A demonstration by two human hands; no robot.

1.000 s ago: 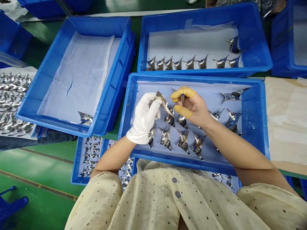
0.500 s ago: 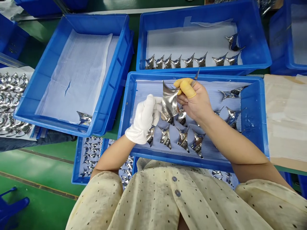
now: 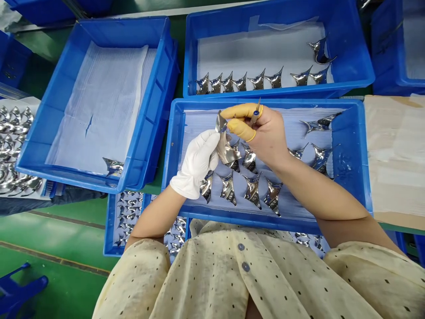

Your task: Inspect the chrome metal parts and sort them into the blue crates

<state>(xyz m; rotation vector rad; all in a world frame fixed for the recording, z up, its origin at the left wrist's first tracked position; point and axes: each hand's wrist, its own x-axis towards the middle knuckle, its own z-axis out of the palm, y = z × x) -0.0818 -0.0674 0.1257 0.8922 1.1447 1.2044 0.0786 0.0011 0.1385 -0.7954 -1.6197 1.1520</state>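
Metal piece, shiny and curved with pointed corners, is held up above the middle bin, which is blue. From left to right: at about 10 o'clock from this bin stands the left bin, also blue, with white paper inside and 1 similar piece near its 5 o'clock corner. The left hand, in a white glove, is at 8 o'clock from the metal piece and pinches it between thumb and fingers. In the middle bin, a row of 4 pieces lies toward 7 o'clock. At 12 o'clock, the far bin has 8 pieces along its near wall. The right hand, at 2 o'clock from the metal piece, wears yellow finger covers; thumb and forefinger are bent close to the upper corner of the piece, but I cannot tell if they press it. This hand also holds a thin tool, pointing to 12 o'clock. At 3 o'clock from the middle bin lies pale paper.
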